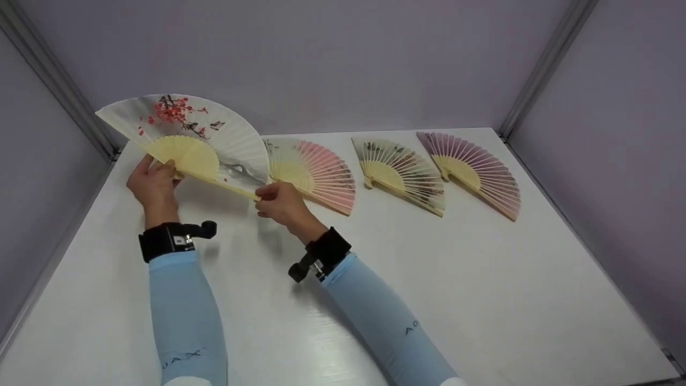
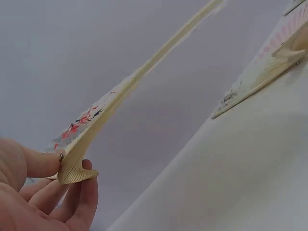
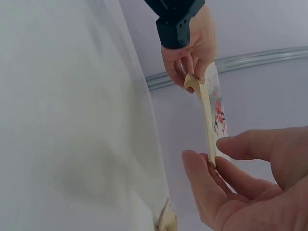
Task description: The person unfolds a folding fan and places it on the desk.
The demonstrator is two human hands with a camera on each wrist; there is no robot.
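White fan (image 1: 185, 139), painted with red blossoms and spread wide, is held above the left end of a white tabletop (image 1: 482, 289) by a person in pale blue sleeves. Left hand (image 1: 154, 185) pinches the fan's pivot end, thumb on one side and curled fingers (image 2: 79, 199) on the other, as the left wrist view shows. Right hand (image 1: 281, 203) pinches the outer bamboo rib near its far end between thumb and fingers (image 3: 202, 178), seen close in the right wrist view, where the fan appears edge-on. Both wrists carry black straps with small cameras.

Three more open fans lie flat in a row along the back of the tabletop: a pink fan (image 1: 316, 174) just beside the held one and partly behind the right hand, a cream fan with dark painted sprigs (image 1: 402, 174) next to it, and a purple fan (image 1: 477, 171) farthest right. Pale grey walls enclose the tabletop.
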